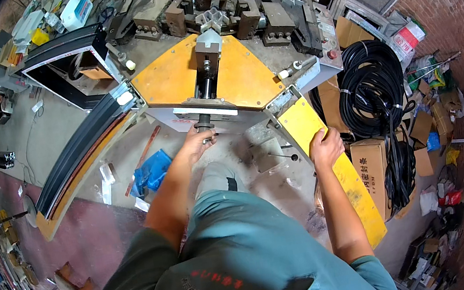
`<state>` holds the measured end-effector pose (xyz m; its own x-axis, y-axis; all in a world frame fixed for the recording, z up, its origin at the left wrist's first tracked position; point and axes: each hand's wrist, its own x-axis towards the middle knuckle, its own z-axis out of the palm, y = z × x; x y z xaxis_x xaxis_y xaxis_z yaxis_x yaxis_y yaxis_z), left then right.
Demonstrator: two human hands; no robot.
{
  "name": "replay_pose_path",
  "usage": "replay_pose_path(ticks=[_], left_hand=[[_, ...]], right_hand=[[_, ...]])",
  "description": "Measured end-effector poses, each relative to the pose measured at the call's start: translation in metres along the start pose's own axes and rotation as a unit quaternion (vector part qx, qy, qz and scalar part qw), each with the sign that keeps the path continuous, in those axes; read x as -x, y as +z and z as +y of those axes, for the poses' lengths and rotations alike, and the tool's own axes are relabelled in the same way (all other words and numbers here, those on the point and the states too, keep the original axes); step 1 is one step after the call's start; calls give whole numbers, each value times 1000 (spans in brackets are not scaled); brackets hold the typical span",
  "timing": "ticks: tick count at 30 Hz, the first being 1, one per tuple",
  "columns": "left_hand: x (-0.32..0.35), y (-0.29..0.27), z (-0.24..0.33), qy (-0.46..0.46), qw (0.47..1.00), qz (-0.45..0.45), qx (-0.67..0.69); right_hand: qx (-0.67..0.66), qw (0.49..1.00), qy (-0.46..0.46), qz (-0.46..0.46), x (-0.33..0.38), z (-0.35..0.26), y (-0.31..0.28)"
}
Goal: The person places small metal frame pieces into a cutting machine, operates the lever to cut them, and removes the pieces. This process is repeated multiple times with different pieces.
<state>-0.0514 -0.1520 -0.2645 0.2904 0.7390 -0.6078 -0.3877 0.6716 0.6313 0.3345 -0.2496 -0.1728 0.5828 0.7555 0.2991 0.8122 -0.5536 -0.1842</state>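
1. While left hand (pixel 197 145) touches dark knob (pixel 203 123), 11 o'clock off centre, best work it smoothly; grip closure, can't tell.
2. Right hand (pixel 326 147) clasps yellow board (pixel 361 194), 3-to-5 o'clock; likely keep steady.

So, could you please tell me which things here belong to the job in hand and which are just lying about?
Seemingly in use:
machine
black cylinder, at the left hand
yellow arm, under the right hand

Apparently lying about:
blue plastic
black coils
carton
white jug
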Motion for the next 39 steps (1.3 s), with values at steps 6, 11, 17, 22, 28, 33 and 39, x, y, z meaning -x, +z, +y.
replay_pose_path(ticks=[6, 11, 17, 22, 28, 33, 39], left_hand=[[-1, 29, -12, 118, 898, 234, -353], [-15, -19, -11, -14, 998, -34, 54], [-12, 17, -26, 205, 801, 290, -483], [-13, -12, -10, -5, 1000, 25, 17], [11, 43, -12, 197, 805, 310, -467], [-5, -9, -3, -46, 994, -37, 89], [-7, 27, -23, 196, 828, 314, -422]], right_hand=[[0, 1000, 2, -13, -1, -2, -1], [-3, 999, -20, 25, 0, -1, 1], [2, 1000, -12, 2, 0, -5, -1], [-4, 1000, -11, 8, 1, -3, -3], [1, 1000, -17, 15, 1, -2, -2], [-3, 1000, -10, 13, 0, -3, -3], [4, 1000, 0, -9, -2, -4, -4]])
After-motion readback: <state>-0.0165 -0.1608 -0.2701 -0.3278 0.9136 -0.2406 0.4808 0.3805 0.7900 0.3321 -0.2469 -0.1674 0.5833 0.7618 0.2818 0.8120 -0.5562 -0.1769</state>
